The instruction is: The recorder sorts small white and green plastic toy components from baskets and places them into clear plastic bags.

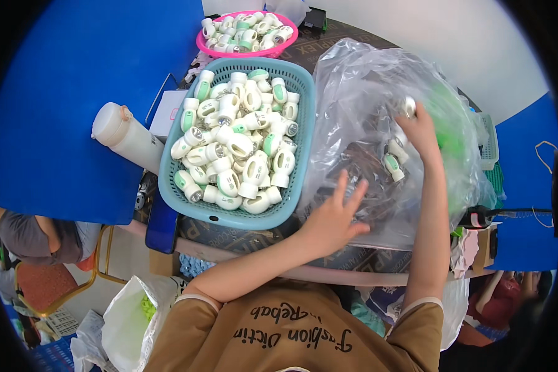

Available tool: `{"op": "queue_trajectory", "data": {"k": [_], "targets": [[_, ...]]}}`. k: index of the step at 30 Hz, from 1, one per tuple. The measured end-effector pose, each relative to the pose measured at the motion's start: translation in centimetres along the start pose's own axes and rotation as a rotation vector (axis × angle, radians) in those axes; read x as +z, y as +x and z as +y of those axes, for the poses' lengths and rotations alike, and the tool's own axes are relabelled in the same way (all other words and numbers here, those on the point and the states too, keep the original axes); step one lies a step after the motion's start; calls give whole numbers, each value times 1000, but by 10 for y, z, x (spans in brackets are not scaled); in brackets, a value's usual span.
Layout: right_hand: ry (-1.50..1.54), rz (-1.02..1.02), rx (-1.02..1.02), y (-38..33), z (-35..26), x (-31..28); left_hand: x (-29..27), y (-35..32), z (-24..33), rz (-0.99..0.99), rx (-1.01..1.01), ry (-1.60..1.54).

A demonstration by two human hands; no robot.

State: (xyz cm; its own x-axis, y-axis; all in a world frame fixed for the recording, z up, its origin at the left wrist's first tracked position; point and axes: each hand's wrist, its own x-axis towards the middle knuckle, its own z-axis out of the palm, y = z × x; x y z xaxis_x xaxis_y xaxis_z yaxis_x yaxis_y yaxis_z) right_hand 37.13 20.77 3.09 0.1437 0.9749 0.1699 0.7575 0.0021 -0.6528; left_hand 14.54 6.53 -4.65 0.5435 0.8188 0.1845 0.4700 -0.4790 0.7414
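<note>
My left hand (333, 218) is over the near edge of a large clear plastic bag (347, 93), fingers spread and nothing in them. Inside the bag's mouth, my right hand (420, 131) has its fingers closed on a small white flashlight (407, 106) with a shiny lens end. A few more white and green flashlights (392, 166) lie in the bag just below that hand. To the left stands a blue-grey plastic basket (165, 180), heaped with similar white flashlights (239, 146), some with green parts.
Behind the basket, a pink bowl (202, 48) holds more flashlights. A white bottle (127, 137) leans left of the basket, with a dark blue phone (162, 227) at the table edge. A black cable (518, 211) crosses at right. Another person (34, 235) sits at lower left.
</note>
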Motion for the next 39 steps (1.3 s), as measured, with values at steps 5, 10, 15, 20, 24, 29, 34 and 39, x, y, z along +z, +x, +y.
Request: {"op": "queue_trajectory", "data": {"k": [5, 10, 15, 20, 24, 29, 34, 39], "targets": [[-516, 48, -305, -46, 102, -10, 0, 12, 13, 205, 2, -54], [-170, -104, -348, -88, -81, 1, -2, 6, 23, -263, -81, 452], [-271, -417, -950, -116, -139, 72, 15, -16, 35, -14, -4, 116], [-628, -567, -806, -92, -155, 92, -101, -65, 72, 67, -42, 464], [-842, -712, -701, -92, -166, 110, -129, -69, 33, 380, -239, 498], [-682, -536, -762, -98, -148, 128, -120, -65, 5, 429, -274, 548], [-91, -420, -669, -101, -144, 89, -128, -67, 2, 273, -283, 581], [157, -123, -392, -104, -94, 5, -144, -71, -2, 427, -218, 154]]}}
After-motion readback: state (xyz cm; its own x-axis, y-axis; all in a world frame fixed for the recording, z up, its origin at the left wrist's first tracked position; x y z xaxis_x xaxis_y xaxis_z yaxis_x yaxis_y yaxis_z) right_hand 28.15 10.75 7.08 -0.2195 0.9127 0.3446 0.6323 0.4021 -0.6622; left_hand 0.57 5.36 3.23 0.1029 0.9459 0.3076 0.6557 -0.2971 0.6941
